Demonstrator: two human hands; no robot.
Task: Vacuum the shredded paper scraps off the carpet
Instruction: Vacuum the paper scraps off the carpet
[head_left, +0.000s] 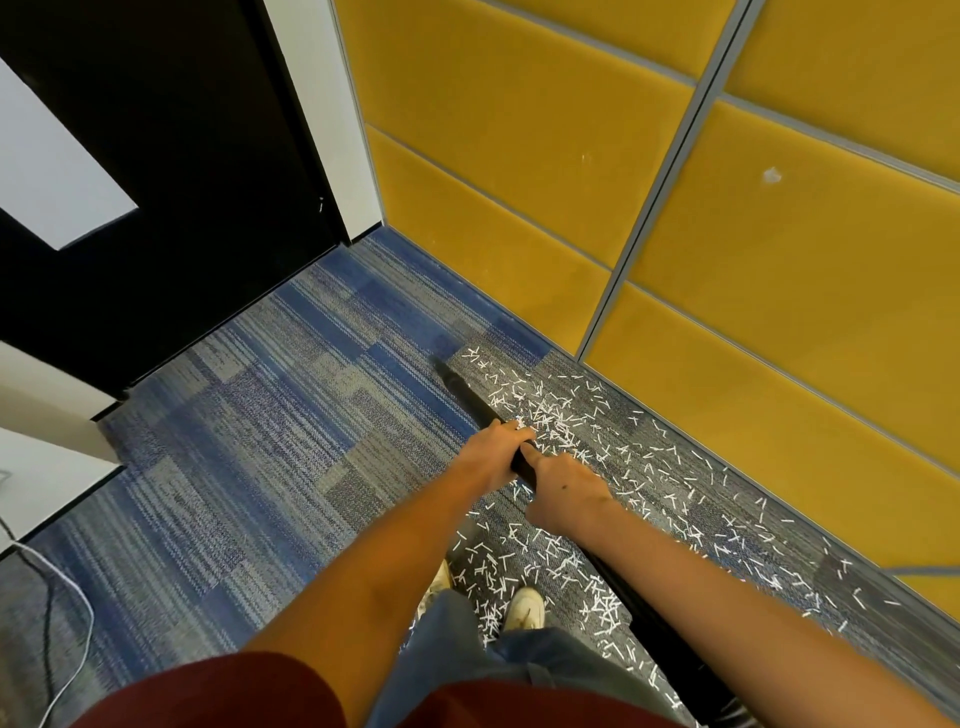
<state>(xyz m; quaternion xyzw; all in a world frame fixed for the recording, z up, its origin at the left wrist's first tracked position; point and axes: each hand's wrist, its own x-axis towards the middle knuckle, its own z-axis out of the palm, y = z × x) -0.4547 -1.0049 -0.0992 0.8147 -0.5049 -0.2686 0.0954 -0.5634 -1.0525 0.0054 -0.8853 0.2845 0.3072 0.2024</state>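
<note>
A wall of yellow padded panels (519, 130), split by grey metal strips (670, 171), fills the right side and meets the floor along a slanting line. Blue and grey striped carpet (234, 441) covers the floor. A black door (182, 182) with a white panel (47, 171) closes off the far left corner.

The shredded paper scraps (561, 421) lie in a wide band on the carpet along the foot of the yellow wall. They are thickest just beyond the hands and between the feet, and some lie right against the wall. The carpet towards the door shows no scraps.

A black vacuum wand (472, 397) slants from the lower right up to the scraps' far left edge, its tip low at the carpet. The right forearm hides part of its length.

Both hands clasp the wand. The left hand (491, 454) wraps round it nearer the tip, and the right hand (563, 488) grips just behind, almost touching the left.

Two pale shoes (527, 608) stand among the scraps below blue jeans (452, 649). Thin cables (67, 623) trail over the carpet at the lower left.
</note>
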